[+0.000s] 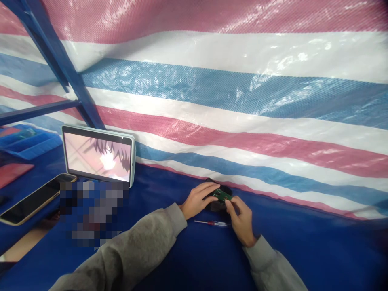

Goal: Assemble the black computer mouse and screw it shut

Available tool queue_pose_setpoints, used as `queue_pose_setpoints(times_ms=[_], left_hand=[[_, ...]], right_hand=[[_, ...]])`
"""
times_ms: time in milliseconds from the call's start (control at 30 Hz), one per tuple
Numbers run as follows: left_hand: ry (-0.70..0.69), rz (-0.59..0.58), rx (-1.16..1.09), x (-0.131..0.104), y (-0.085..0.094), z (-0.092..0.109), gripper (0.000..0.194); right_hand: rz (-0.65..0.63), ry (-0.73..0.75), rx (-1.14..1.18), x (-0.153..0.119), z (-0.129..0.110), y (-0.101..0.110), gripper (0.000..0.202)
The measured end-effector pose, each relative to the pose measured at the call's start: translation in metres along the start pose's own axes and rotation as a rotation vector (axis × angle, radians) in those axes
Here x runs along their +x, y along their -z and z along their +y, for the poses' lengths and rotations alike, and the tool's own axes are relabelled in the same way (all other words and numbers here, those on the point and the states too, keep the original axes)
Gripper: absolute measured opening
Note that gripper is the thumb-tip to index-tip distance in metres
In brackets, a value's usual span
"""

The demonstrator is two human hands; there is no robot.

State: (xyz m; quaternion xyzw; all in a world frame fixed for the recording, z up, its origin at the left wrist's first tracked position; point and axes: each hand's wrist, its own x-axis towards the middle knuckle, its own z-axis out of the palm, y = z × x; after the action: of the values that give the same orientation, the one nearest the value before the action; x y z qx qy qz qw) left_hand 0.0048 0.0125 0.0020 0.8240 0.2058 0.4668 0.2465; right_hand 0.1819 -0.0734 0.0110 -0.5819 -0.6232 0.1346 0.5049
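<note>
A small green circuit board (222,196) is held between my two hands above the blue table. My left hand (198,200) grips its left end, thumb below and fingers along the upper edge. At the board's right end, my right hand (241,220) pinches it between thumb and fingers. Behind and under the board lies a black object (216,206), partly hidden by my hands. A screwdriver (214,223) with a clear and red handle rests on the table just below the board, its tip pointing left.
A tablet (98,155) showing a picture stands upright at the left. Beside it lie a phone (36,200), a red sheet (13,173) and a blue divided tray (33,143). A striped tarp (230,141) hangs behind the blue table (303,250). A blurred-out patch lies below the tablet.
</note>
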Motion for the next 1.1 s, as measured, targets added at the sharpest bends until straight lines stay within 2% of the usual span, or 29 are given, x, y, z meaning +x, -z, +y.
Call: queue_pose_setpoints(times_ms=[233, 400, 700, 1100], left_hand=[[-0.006, 0.046, 0.017, 0.000, -0.001, 0.000, 0.038], [0.031, 0.064, 0.031, -0.003, -0.002, -0.002, 0.039], [0.058, 0.070, 0.022, -0.001, -0.002, 0.001, 0.041], [0.102, 0.046, -0.025, 0.000, -0.001, 0.002, 0.041]], right_hand=[[-0.020, -0.056, 0.053, -0.001, 0.003, -0.002, 0.026], [0.032, -0.111, 0.095, -0.005, 0.012, -0.006, 0.051], [0.045, -0.089, 0.039, -0.007, 0.020, -0.007, 0.049], [0.061, -0.079, 0.012, -0.006, 0.015, -0.006, 0.046]])
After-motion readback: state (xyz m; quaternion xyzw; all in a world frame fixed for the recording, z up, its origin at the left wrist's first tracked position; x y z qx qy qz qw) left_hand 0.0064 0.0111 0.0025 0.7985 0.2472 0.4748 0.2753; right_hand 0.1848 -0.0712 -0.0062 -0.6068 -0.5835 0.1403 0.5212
